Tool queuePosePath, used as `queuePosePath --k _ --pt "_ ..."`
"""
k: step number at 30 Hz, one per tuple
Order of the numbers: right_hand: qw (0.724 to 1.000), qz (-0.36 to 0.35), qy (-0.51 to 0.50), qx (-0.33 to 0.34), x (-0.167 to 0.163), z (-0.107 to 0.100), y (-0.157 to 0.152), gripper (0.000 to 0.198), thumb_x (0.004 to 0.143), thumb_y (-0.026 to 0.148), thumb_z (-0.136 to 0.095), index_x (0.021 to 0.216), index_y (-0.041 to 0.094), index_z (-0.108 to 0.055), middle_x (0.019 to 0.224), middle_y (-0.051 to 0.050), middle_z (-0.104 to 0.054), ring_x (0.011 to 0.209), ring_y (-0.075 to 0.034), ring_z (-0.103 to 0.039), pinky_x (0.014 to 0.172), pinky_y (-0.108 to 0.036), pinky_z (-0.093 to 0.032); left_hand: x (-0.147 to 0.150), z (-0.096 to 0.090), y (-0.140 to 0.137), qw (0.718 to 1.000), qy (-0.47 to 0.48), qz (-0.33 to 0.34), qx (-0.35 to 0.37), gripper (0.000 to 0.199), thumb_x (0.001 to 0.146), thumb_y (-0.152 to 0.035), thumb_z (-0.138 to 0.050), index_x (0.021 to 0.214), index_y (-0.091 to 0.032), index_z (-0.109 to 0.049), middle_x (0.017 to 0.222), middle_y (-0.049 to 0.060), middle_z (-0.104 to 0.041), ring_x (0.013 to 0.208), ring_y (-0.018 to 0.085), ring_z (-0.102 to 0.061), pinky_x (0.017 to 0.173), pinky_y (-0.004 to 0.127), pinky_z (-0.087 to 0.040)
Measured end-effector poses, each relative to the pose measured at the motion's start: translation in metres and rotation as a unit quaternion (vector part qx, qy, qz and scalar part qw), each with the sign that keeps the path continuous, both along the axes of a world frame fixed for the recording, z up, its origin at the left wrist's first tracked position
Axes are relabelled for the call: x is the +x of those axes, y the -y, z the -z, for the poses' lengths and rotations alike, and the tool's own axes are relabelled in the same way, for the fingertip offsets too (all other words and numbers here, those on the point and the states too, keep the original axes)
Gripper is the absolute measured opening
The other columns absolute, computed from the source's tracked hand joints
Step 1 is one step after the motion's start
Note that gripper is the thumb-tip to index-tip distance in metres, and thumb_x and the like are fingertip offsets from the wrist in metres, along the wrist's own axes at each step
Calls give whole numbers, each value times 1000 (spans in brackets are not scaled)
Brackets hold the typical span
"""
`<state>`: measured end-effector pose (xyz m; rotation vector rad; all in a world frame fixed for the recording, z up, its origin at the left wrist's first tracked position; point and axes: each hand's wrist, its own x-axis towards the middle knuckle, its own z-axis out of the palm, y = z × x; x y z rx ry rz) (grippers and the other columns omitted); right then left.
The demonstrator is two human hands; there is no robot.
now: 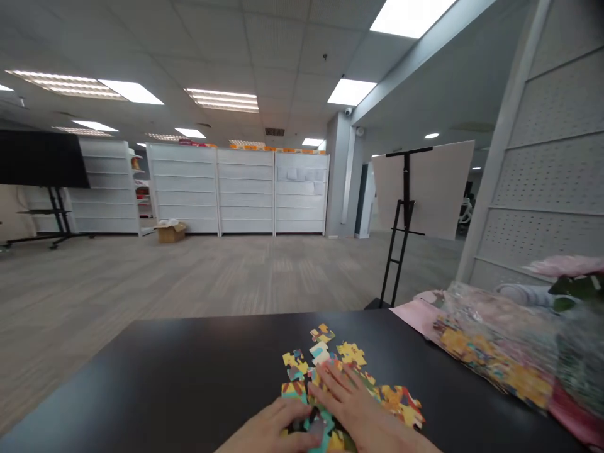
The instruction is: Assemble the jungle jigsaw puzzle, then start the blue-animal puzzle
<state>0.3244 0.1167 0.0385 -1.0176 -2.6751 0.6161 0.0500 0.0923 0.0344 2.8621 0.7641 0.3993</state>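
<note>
Puzzle pieces [350,353] under two hands on the desk [189,377]

The pieces lie in a loose, irregular cluster, running from near the desk's far edge towards its near side. Yellow, orange, teal and red show on them. The farthest piece [322,333] sits close to the far edge; an orange and red group [402,404] lies to the right of the hands.

The right hand [346,399] is palm down over the middle of the cluster, its fingers out nearly straight and slightly parted, resting on the pieces and gripping nothing visible. The left hand [278,428] is just beside it, at the cluster's near left side. Its fingers and thumb are bent and a little apart, with pieces between and beneath them; whether it has hold of one cannot be told.

Along the desk's right edge lies a clear bag [497,346] with more pieces inside, well apart from the hands. Pink wrap [415,314] shows at its far left end, and a pink flower [569,265] is beyond it, cut off at the right.

Past the far right corner stands an easel [401,245]. White shelves [245,195] line the room's back, with a carton [171,233] before them.
</note>
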Motion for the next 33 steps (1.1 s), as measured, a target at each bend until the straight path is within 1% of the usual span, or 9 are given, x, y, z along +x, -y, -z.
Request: queuePosePath --k 4,7,12,19,22,24,28,31,33 --pt "995 96 28 30 57 23 14 73 86 68 -54 151 42 -33 161 5 -20 150 -40 -14 121 -66 -7 23 -14 -18 1000 17 -2 -24 57 95 -56 -54 148 -40 -39 157 6 -42 143 35 -38 116 56 -35" --pt "975 202 78 42 88 27 11 71 90 68 -46 152 40 -28 161 3 -20 150 -38 -16 121 -65 -12 41 -19 -37 997 17 -28 -64 77 86 -72 -55 152 -39 -33 162 8 -32 146 43 -28 115 69 -23" --pt "936 321 133 56 96 19 -18 74 94 72 -30 155 30 -27 162 -5 -23 151 -32 -16 122 -58 -15 43 -22 -51 995 5 -55 -82 68 88 -67 -55 148 -38 -43 159 7 -39 143 43 -35 113 70 -25" --pt "966 242 55 78 27 6 -63 70 99 63 -26 157 25 -23 163 -8 -26 152 -27 -19 123 -49 -15 -30 -31 -8 987 -38 -125 -92 61 93 -64 -50 149 -46 -36 157 4 -42 143 38 -37 115 71 -21" --pt "983 167 45 59 -10 0 -68 64 99 61 -31 153 26 -36 161 -9 -32 150 -29 -24 121 -51 -18 -52 0 3 989 -44 -133 -38 56 92 -63 -53 144 -46 -44 150 5 -51 137 38 -45 112 67 -33" --pt "991 112 39 61 -32 -4 -65 61 99 59 -35 149 26 -43 159 -10 -37 149 -32 -27 119 -53 -19 -55 32 1 990 -47 -128 19 38 100 -53 -43 135 -48 -53 141 4 -59 132 35 -52 110 64 -38" --pt "997 39 -25 64 -52 -13 -44 51 99 49 -39 140 24 -56 147 -11 -54 138 -30 -45 116 -49 -28 -31 69 -12 994 -39 -64 80 33 101 -49 -45 132 -55 -54 133 -2 -65 126 27 -58 109 50 -47" --pt "994 24 -89 59 -40 -14 -20 50 99 46 -42 142 24 -53 140 -10 -60 130 -26 -53 114 -42 -36 0 49 -13 993 -49 -47 92 37 101 -42 -49 135 -55 -50 138 -1 -62 124 27 -59 107 48 -48" --pt "995 25 -72 64 -25 -4 -5 65 93 51 -52 152 25 -39 153 -12 -46 139 -32 -43 117 -48 -33 18 23 -10 993 -59 -54 91 35 101 -40 -49 135 -48 -52 143 5 -57 126 31 -56 104 52 -48"
